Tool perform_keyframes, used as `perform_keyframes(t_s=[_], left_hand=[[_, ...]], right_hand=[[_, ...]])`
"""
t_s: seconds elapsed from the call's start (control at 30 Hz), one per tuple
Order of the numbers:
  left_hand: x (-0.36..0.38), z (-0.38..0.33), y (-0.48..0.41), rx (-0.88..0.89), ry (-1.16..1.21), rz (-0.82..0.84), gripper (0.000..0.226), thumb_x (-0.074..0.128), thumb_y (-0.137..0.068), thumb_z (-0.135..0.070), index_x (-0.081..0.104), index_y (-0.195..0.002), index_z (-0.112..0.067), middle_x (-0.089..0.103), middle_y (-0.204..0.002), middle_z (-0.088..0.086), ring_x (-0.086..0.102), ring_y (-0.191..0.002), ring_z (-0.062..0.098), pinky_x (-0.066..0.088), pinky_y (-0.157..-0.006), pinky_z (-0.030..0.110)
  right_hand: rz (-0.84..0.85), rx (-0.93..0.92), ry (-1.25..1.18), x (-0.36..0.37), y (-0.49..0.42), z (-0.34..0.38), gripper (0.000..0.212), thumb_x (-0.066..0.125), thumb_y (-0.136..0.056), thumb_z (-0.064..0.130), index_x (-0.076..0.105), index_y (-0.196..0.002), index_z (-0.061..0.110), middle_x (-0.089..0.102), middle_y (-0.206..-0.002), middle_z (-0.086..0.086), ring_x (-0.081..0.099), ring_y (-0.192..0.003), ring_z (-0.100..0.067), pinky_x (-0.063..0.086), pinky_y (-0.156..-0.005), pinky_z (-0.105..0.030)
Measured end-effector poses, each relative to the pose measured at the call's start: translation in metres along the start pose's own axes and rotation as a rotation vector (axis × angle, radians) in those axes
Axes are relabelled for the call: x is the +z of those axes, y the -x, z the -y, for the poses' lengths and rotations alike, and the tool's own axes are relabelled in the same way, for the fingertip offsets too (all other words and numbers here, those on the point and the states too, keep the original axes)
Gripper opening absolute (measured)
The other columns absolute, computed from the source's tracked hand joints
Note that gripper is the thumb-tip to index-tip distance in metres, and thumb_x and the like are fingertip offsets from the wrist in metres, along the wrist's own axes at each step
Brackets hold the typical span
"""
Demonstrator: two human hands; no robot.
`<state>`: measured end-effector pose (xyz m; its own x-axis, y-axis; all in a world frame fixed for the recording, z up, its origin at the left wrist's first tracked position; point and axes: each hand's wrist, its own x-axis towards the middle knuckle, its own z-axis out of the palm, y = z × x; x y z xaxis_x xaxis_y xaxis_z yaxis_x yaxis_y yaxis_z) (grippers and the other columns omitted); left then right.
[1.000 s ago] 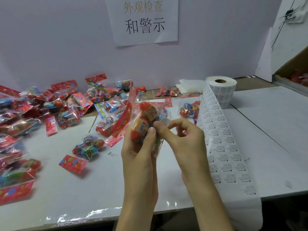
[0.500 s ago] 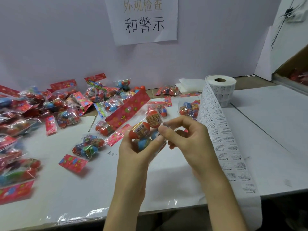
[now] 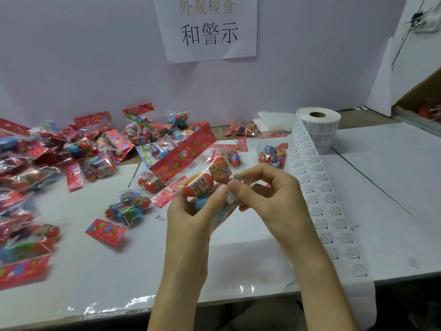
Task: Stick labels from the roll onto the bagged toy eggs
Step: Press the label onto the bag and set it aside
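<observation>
While my left hand (image 3: 188,218) grips the bag (image 3: 216,174) and right hand (image 3: 267,194) pinches a label (image 3: 231,198), loose plastic could crease it.

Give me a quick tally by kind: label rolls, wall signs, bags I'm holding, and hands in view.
label roll: 1
wall sign: 1
held bag of toy eggs: 1
hands: 2, left hand and right hand
Total: 5

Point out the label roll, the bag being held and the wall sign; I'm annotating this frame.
Label roll (image 3: 322,133): head view, on its printed side wall.
Bag (image 3: 199,185): head view, on plastic over the orange egg.
Wall sign (image 3: 207,32): head view, on the black characters.
</observation>
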<state>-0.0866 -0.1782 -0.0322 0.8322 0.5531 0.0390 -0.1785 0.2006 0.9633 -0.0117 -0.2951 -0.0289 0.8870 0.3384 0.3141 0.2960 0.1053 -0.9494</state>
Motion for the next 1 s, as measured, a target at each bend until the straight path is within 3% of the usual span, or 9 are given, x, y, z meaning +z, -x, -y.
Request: perform_keyframes(t_s=[0.07,0.17,0.3,0.47,0.63,0.73,0.83,0.93,1.0], left_hand=[[0.001,-0.0004,-0.0003,0.016,-0.017,-0.04,0.07,0.083,-0.062,-0.037,0.065,-0.127,-0.019,0.076,-0.114,0.004,0.073,-0.109,0.028,0.058,-0.099,0.042],[0.0013,0.0016,-0.0017,0.027,-0.037,-0.081,0.068,0.081,-0.063,-0.038,0.065,-0.126,-0.018,0.074,-0.116,0.005,0.071,-0.111,0.029,0.056,-0.103,0.047],[0.0031,0.0032,-0.0035,0.032,-0.054,-0.109,0.062,0.078,-0.064,-0.041,0.065,-0.122,-0.022,0.074,-0.116,0.003,0.072,-0.11,0.026,0.06,-0.096,0.036],[0.0047,0.0034,-0.0017,0.093,-0.06,-0.146,0.057,0.079,-0.065,-0.04,0.067,-0.117,-0.021,0.075,-0.11,0.0,0.073,-0.106,0.022,0.061,-0.089,0.032],[0.0017,0.0025,-0.0036,0.046,-0.025,-0.143,0.057,0.078,-0.066,-0.041,0.067,-0.118,-0.019,0.075,-0.112,0.003,0.074,-0.105,0.024,0.059,-0.095,0.04],[0.0032,0.0014,-0.0029,0.034,-0.052,-0.121,0.057,0.078,-0.069,-0.041,0.066,-0.121,-0.02,0.075,-0.113,0.002,0.073,-0.107,0.023,0.06,-0.094,0.037],[0.0037,0.0018,-0.0026,0.028,-0.102,-0.065,0.05,0.081,-0.074,-0.036,0.067,-0.12,-0.023,0.076,-0.11,-0.002,0.074,-0.104,0.02,0.062,-0.087,0.03],[0.0006,0.0021,-0.0025,0.041,-0.144,0.023,0.058,0.085,-0.063,-0.033,0.067,-0.118,-0.026,0.077,-0.102,-0.007,0.075,-0.097,0.012,0.06,-0.074,0.019],[-0.0022,0.0025,-0.0038,0.039,-0.184,0.056,0.068,0.087,-0.056,-0.032,0.065,-0.121,-0.028,0.076,-0.105,-0.005,0.075,-0.097,0.014,0.062,-0.078,0.022]], right_hand=[[0.001,-0.018,0.0,-0.0005,-0.0003,-0.0004,0.029,0.078,-0.074,0.04,0.074,-0.091,0.018,0.073,-0.081,0.001,0.073,-0.068,-0.014,0.057,-0.062,-0.023],[0.021,-0.016,-0.028,-0.0006,-0.0011,0.0,0.02,0.076,-0.08,0.034,0.073,-0.088,0.015,0.076,-0.078,-0.001,0.074,-0.068,-0.016,0.058,-0.062,-0.023],[0.038,-0.025,-0.031,-0.0003,-0.0015,-0.0011,0.008,0.073,-0.091,0.022,0.073,-0.089,0.013,0.075,-0.076,0.0,0.073,-0.067,-0.016,0.058,-0.063,-0.024],[0.07,-0.027,0.022,0.0005,-0.0005,0.0003,0.022,0.079,-0.075,0.04,0.069,-0.089,0.027,0.071,-0.082,0.009,0.075,-0.075,-0.016,0.058,-0.067,-0.024],[0.167,-0.011,-0.041,-0.0068,-0.0026,-0.0052,0.021,0.079,-0.086,0.008,0.072,-0.104,0.017,0.072,-0.094,0.0,0.075,-0.086,-0.023,0.063,-0.081,-0.038],[0.148,0.026,-0.088,-0.0066,-0.0024,-0.0051,0.023,0.078,-0.082,0.024,0.073,-0.103,0.017,0.072,-0.096,-0.004,0.075,-0.087,-0.026,0.062,-0.077,-0.037],[0.058,0.045,-0.065,-0.0037,-0.0024,-0.0039,0.036,0.085,-0.075,0.043,0.071,-0.094,0.015,0.072,-0.087,-0.003,0.075,-0.076,-0.019,0.062,-0.07,-0.034],[-0.002,0.039,-0.056,-0.0037,-0.0027,-0.0046,0.031,0.082,-0.078,0.032,0.069,-0.089,0.006,0.072,-0.08,-0.006,0.073,-0.068,-0.018,0.062,-0.065,-0.033],[-0.008,0.042,-0.057,-0.0055,-0.0023,-0.0041,0.028,0.08,-0.079,0.029,0.07,-0.087,0.004,0.074,-0.079,-0.008,0.074,-0.069,-0.021,0.062,-0.064,-0.031]])
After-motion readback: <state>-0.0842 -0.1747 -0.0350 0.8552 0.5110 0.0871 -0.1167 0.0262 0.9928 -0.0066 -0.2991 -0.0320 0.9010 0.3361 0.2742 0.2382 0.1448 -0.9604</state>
